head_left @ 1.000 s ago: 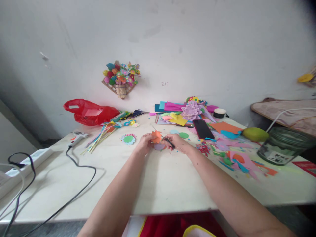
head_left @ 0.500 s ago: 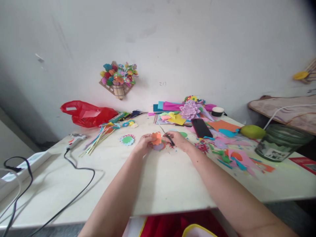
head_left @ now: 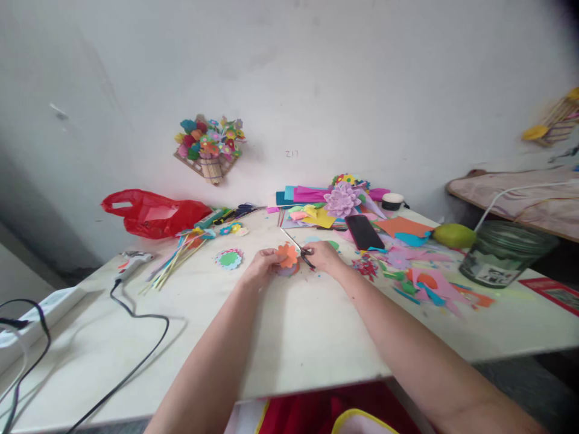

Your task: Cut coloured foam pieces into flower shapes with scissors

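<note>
At the left edge of the tabletop (head_left: 301, 346) you have a white power strip (head_left: 63, 307), and just beside it a glue gun (head_left: 133, 262) whose black cord (head_left: 149, 342) curves toward the front edge. A red plastic bag (head_left: 160, 214) slumps by the back left corner, with a bundle of thin stems (head_left: 166, 263) lying at an angle in front of it. Farther right, a round flower with a green centre (head_left: 229, 259) lies flat, well in from the left edge.

Near the middle of the tabletop, your left hand (head_left: 261, 267) pinches the left rim of an orange flower (head_left: 288, 255), thumb and fingers closed on it. A purple piece (head_left: 286, 272) shows just below that flower; whether the two touch, you cannot tell from here. Your right hand (head_left: 324, 256), fingers curled round the dark handles, grips scissors (head_left: 306, 254) beside the orange flower, the blades slanting toward the back edge.

Beyond, by the back edge, a lilac flower (head_left: 342, 200) sits on stacked coloured sheets. A phone (head_left: 364, 232) lies to the right of your right hand, then pink scraps (head_left: 446, 289), a green fruit (head_left: 455, 235) and, near the right edge, a glass jar (head_left: 504, 253).
</note>
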{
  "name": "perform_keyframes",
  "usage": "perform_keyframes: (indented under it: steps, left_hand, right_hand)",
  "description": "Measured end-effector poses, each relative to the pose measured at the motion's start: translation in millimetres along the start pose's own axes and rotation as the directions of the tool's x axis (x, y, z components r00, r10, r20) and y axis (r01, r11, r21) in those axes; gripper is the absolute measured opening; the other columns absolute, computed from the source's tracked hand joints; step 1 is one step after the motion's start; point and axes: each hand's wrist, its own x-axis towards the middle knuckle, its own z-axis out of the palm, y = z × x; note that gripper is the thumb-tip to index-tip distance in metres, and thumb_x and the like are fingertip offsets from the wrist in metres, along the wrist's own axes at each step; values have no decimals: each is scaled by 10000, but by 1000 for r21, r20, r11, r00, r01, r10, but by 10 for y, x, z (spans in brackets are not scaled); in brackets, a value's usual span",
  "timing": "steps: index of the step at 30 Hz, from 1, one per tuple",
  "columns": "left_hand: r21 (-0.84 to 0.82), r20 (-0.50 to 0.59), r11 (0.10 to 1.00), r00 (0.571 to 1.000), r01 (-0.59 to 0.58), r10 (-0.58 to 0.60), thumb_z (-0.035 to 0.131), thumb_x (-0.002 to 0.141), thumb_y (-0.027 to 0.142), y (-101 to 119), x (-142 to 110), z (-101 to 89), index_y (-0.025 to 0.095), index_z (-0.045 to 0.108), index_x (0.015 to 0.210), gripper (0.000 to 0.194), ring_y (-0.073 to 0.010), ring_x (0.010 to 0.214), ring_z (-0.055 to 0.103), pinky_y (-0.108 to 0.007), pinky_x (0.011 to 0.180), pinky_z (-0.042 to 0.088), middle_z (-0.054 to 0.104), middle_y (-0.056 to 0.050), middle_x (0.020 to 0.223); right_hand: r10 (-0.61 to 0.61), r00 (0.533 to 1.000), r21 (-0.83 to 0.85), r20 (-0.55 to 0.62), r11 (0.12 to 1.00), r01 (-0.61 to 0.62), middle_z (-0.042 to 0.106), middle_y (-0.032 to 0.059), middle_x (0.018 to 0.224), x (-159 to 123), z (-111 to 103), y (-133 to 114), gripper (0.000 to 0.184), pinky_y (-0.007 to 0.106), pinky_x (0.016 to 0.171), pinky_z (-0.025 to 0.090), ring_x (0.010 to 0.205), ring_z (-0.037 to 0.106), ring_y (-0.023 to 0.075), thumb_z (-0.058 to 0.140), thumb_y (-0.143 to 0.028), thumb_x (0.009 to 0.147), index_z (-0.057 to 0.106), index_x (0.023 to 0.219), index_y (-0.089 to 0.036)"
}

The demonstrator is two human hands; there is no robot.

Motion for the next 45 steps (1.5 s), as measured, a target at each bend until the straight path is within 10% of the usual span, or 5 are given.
perform_keyframes:
  steps: [14,18,25,45]
  left_hand:
    - [50,-35,999,999,12,-11,848,476,281,-41,45,-27,86,678,630,302,-122,520,605,-225,540,483,671,-59,603]
    - [78,-41,997,999,2,1,838,504,304,-86,99,-87,93,676,638,298,-101,494,581,-206,503,454,666,-52,603]
    - [145,-14,989,1000,18,-16,815,551,318,-111,132,-139,98,692,688,287,-120,548,614,-220,551,490,686,-67,661]
    - [159,21,986,999,44,-47,812,555,290,-54,67,-67,94,693,709,276,-152,585,646,-258,612,527,697,-79,689]
  right_hand:
    - [-15,993,-99,115,995,26,711,72,871,-38,-31,-54,231,228,651,408,790,627,174,606,-252,730,728,906,-166]
    - [61,994,166,94,983,-76,710,70,830,-30,-78,-113,188,210,606,412,763,621,154,547,-220,785,719,800,-147]
    - [114,962,704,248,661,-260,677,60,738,-48,-130,-151,162,157,376,308,586,565,100,581,-212,764,695,815,-109]
    - [66,949,758,308,586,-287,614,3,545,-55,-65,-113,77,147,328,329,469,526,78,615,-140,711,678,736,-104]
